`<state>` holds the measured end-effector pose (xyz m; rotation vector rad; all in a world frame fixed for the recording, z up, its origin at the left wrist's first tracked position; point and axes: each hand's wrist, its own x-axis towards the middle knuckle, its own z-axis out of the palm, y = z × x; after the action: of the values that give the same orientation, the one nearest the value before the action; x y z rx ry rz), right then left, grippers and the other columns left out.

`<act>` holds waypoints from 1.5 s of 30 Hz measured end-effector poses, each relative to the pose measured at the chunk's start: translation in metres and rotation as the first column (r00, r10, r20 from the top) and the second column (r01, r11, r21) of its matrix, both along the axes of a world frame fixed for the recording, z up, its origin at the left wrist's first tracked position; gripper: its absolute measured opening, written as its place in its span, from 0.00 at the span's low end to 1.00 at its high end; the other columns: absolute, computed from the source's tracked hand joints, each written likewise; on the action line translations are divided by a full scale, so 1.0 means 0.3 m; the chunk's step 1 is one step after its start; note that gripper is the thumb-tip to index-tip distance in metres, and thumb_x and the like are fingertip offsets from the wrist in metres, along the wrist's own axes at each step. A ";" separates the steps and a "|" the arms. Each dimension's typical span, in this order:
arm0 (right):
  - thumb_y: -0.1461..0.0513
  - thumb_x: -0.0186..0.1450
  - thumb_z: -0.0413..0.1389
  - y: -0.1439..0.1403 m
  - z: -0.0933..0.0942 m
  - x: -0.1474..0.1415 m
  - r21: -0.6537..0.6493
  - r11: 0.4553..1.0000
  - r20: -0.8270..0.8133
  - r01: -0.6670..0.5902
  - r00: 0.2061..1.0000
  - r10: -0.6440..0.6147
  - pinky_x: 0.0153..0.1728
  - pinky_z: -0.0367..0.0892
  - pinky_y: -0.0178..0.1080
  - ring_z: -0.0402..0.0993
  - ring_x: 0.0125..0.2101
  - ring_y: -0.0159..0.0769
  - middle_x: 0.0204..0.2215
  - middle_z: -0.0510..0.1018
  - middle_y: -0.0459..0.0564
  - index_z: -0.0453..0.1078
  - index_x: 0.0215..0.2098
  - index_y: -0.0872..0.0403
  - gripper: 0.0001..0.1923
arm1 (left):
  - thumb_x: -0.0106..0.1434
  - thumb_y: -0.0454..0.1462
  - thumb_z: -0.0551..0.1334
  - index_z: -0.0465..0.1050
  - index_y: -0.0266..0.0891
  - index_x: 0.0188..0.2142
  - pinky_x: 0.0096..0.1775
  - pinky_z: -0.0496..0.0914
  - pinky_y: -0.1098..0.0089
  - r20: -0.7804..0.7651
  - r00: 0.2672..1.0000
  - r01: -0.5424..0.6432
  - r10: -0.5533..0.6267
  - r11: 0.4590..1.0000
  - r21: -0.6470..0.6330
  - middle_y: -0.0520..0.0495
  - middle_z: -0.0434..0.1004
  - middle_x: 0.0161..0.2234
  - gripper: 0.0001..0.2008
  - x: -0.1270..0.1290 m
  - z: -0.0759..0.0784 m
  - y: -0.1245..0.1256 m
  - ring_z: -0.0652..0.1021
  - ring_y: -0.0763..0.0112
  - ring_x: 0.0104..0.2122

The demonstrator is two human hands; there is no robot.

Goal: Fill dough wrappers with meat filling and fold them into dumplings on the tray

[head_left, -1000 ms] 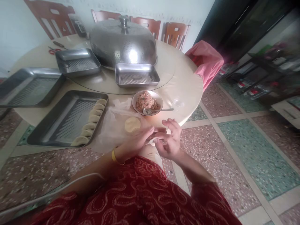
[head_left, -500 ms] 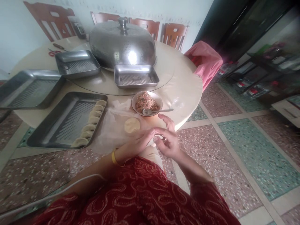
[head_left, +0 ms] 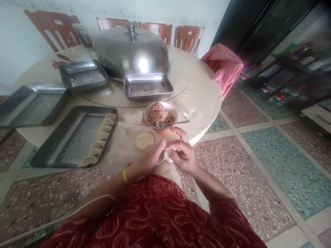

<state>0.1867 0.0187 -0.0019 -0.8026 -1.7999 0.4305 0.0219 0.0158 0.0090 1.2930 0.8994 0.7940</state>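
Note:
My left hand [head_left: 151, 156], with a yellow band at its wrist, and my right hand [head_left: 183, 155] meet above my lap. Between their fingertips is a pale dumpling [head_left: 167, 154], mostly hidden by the fingers. My right thumb and index finger are bent in on it, while other fingers of that hand stick out. Just beyond my left hand a round dough wrapper [head_left: 144, 140] lies on a thin translucent plastic sheet [head_left: 117, 148]. Behind it stands a bowl [head_left: 176, 112] of minced filling [head_left: 159, 113], with a metal spoon [head_left: 181, 122] resting in it.
Several folded dumplings [head_left: 99, 144] line the right side of a dark metal tray [head_left: 54, 137]. More metal trays [head_left: 148, 93] and a large domed steel lid [head_left: 131, 48] stand farther back on the round table [head_left: 204, 82]. A white cable [head_left: 85, 199] runs by my left arm.
My left hand has turned slightly, its thumb now raised, and the fingers of both hands have shifted around the dumpling. The view has tilted slightly.

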 end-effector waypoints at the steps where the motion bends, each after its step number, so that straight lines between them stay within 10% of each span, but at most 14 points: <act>1: 0.63 0.65 0.56 0.001 -0.006 0.001 -0.002 1.000 -0.007 -0.013 1.000 0.013 0.50 0.71 0.53 0.71 0.55 0.45 0.60 0.68 0.51 0.73 0.37 0.48 0.05 | 0.69 0.57 0.45 0.76 0.41 0.46 0.49 0.69 0.62 0.050 0.999 0.017 -0.015 0.998 -0.055 0.43 0.79 0.42 0.30 0.005 -0.002 0.003 0.76 0.60 0.45; 8: 0.58 0.70 0.50 0.003 -0.035 -0.014 -0.109 0.992 -0.220 -0.066 0.975 0.041 0.49 0.74 0.50 0.70 0.58 0.43 0.59 0.69 0.53 0.66 0.41 0.48 0.04 | 0.68 0.56 0.48 0.63 0.45 0.62 0.57 0.64 0.59 0.124 0.989 -0.086 0.075 0.993 0.086 0.41 0.71 0.57 0.30 -0.020 0.019 0.032 0.72 0.57 0.55; 17: 0.56 0.69 0.54 -0.029 -0.049 -0.056 -0.407 0.888 -0.428 -0.216 0.904 0.024 0.30 0.78 0.34 0.78 0.30 0.27 0.47 0.76 0.48 0.66 0.40 0.48 0.05 | 0.63 0.43 0.61 0.75 0.41 0.41 0.44 0.69 0.65 -0.167 0.963 -0.172 0.210 0.961 0.216 0.47 0.78 0.41 0.10 -0.096 0.013 0.021 0.76 0.65 0.41; 26: 0.59 0.69 0.54 -0.024 -0.047 -0.081 -0.381 0.920 -0.252 -0.092 0.968 -0.007 0.50 0.72 0.44 0.71 0.56 0.40 0.48 0.76 0.51 0.71 0.42 0.47 0.05 | 0.64 0.40 0.60 0.74 0.40 0.35 0.39 0.68 0.69 -0.280 0.896 -0.196 0.346 0.872 0.448 0.50 0.77 0.32 0.07 -0.116 0.011 0.018 0.75 0.71 0.33; 40: 0.58 0.68 0.56 -0.005 -0.041 -0.106 -0.446 0.890 -0.273 -0.097 0.961 -0.032 0.47 0.72 0.43 0.73 0.52 0.39 0.49 0.75 0.52 0.71 0.40 0.48 0.05 | 0.64 0.37 0.58 0.73 0.39 0.34 0.39 0.70 0.71 -0.285 0.879 -0.148 0.381 0.787 0.598 0.50 0.77 0.32 0.06 -0.146 0.023 0.020 0.76 0.72 0.34; 45: 0.58 0.68 0.55 -0.001 -0.032 -0.107 -0.392 0.915 -0.244 -0.099 0.970 0.001 0.50 0.72 0.45 0.72 0.54 0.39 0.49 0.75 0.51 0.71 0.41 0.47 0.05 | 0.62 0.38 0.61 0.73 0.39 0.37 0.36 0.70 0.72 -0.274 0.888 -0.193 0.369 0.840 0.508 0.50 0.78 0.32 0.06 -0.142 0.023 0.025 0.76 0.73 0.32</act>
<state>0.1548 0.0184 -0.0114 -0.9412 -1.5266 0.9158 -0.0206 0.0233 0.0157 1.7994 1.2711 1.0756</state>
